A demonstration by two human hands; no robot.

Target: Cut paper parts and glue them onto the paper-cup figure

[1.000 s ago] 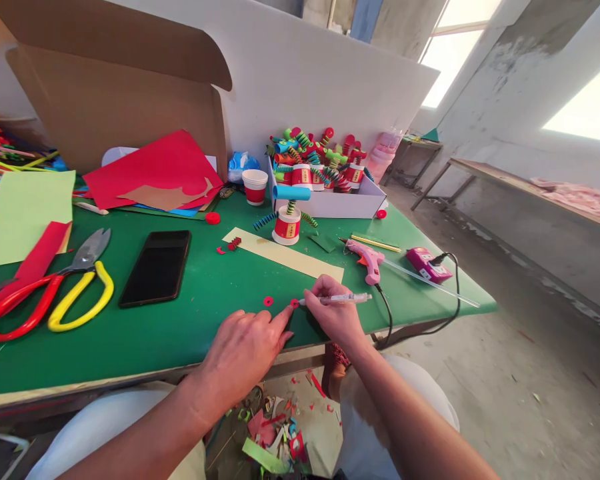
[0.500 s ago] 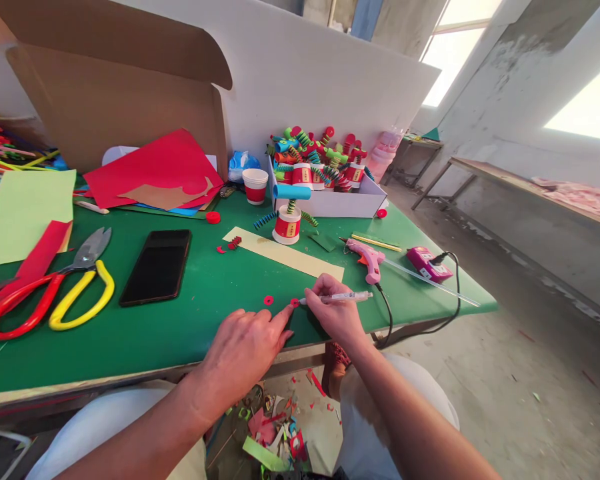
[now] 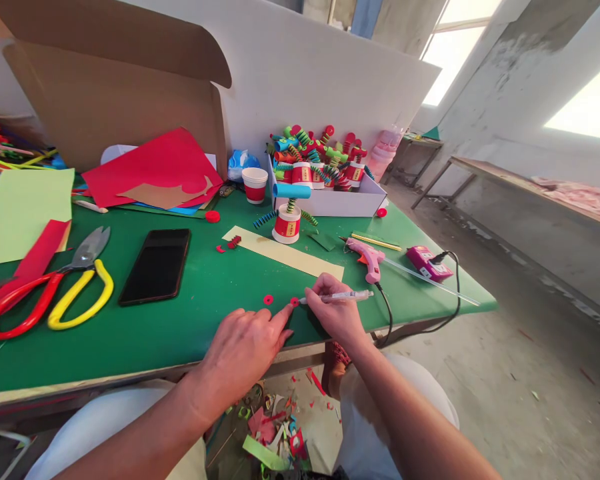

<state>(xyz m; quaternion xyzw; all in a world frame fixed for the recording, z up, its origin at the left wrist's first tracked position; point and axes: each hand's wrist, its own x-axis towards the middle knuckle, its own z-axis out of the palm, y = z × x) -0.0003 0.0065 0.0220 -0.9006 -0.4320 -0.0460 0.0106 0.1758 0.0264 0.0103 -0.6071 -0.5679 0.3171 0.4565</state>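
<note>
Head view: white pen and small red disc stay put, the pen work apparently still under way.
Just below frame centre, the left hand presses the disc with its index finger, half-open, gripping nothing visible; the right hand pinches the pen near-level, tip at the disc's edge.

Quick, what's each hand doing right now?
Left hand: open, a fingertip at the small red disc.
Right hand: closed, holding the pen.

Discs between phone and pen
</note>
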